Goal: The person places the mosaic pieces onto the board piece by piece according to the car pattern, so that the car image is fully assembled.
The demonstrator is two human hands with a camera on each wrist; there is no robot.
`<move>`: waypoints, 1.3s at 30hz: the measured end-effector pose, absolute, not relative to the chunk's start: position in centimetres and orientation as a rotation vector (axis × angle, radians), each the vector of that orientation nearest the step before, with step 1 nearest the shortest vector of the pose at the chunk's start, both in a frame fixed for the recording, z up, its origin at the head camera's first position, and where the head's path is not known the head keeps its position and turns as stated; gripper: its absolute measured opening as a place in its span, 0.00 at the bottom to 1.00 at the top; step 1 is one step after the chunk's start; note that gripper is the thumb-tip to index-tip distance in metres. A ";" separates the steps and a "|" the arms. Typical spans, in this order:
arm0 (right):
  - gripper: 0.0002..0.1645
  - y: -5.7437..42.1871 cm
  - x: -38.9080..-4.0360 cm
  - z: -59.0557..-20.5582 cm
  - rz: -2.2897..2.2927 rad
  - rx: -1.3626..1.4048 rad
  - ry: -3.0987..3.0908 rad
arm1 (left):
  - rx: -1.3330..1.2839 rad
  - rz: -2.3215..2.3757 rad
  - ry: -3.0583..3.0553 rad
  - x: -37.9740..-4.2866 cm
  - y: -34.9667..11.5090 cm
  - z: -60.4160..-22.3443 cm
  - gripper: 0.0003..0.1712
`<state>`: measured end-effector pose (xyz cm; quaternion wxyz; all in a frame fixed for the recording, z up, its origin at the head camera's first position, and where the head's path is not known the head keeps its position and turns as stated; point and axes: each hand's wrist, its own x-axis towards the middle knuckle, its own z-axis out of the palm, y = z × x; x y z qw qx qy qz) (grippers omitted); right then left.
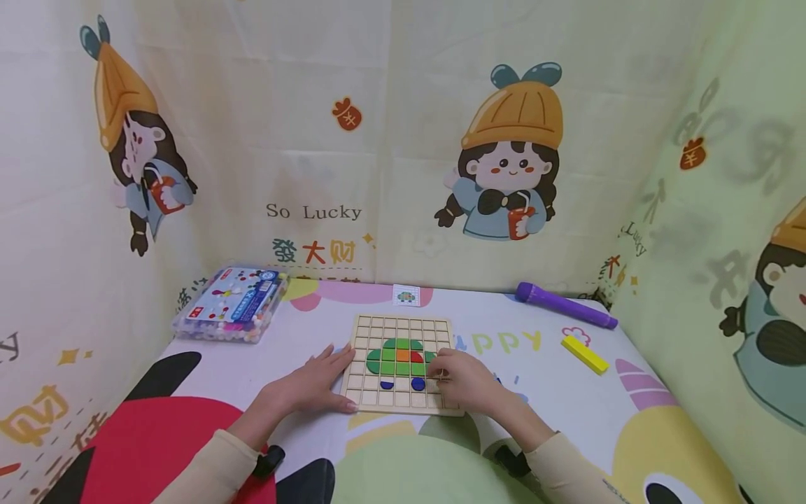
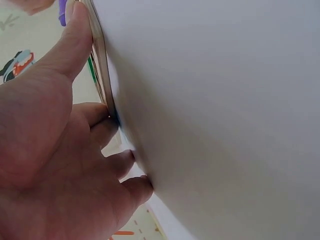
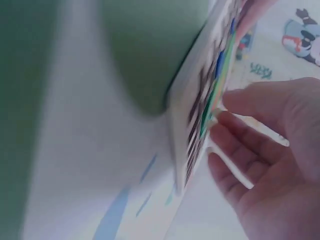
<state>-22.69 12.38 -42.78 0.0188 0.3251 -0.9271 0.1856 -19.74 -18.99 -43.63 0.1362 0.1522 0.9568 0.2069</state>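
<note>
A square wooden grid board (image 1: 393, 402) lies on the table with green, orange and red flat pieces in its cells. Below them sit a blue half-round piece (image 1: 387, 386) and a blue round shape (image 1: 418, 384). My left hand (image 1: 319, 381) rests at the board's left edge, thumb and fingers spread, touching its side. Over the board's right side, my right hand (image 1: 462, 378) bends its fingers, thumb and fingertips close together beside a green piece (image 1: 430, 356). In the right wrist view those fingertips (image 3: 218, 115) meet the board's surface; whether they pinch a piece is hidden.
Behind the board lies a small picture card (image 1: 406, 296) with a green figure. A clear plastic box (image 1: 229, 304) of small parts stands at the back left. A purple microphone-shaped stick (image 1: 567, 306) and a yellow bar (image 1: 584, 354) lie to the right. Printed curtains (image 1: 403, 140) surround the table.
</note>
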 end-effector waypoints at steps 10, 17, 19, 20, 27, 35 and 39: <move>0.16 17.2 -23.4 -42.2 0.545 0.986 -2.908 | 0.418 0.588 2.771 -19.8 -18.8 -43.7 0.63; 0.19 20.2 -23.9 -42.2 0.536 0.971 -2.959 | 0.416 0.582 2.771 -19.9 -18.8 -43.8 0.63; 0.21 21.0 -24.0 -42.3 0.528 0.971 -2.959 | 0.414 0.591 2.775 -19.9 -18.8 -43.8 0.63; 0.22 21.3 -24.0 -42.3 0.525 0.970 -2.961 | 0.414 0.591 2.777 -19.9 -18.8 -43.8 0.63; 0.24 22.8 -24.2 -42.7 0.537 1.018 -2.980 | 0.414 0.589 2.775 -19.7 -18.8 -43.6 0.63; 0.23 23.2 -23.9 -43.3 0.513 1.107 -2.911 | 0.399 0.595 2.769 -19.8 -18.8 -43.7 0.63; 0.20 23.1 -23.9 -43.4 0.478 1.103 -2.898 | 0.396 0.601 2.765 -19.7 -18.7 -43.6 0.63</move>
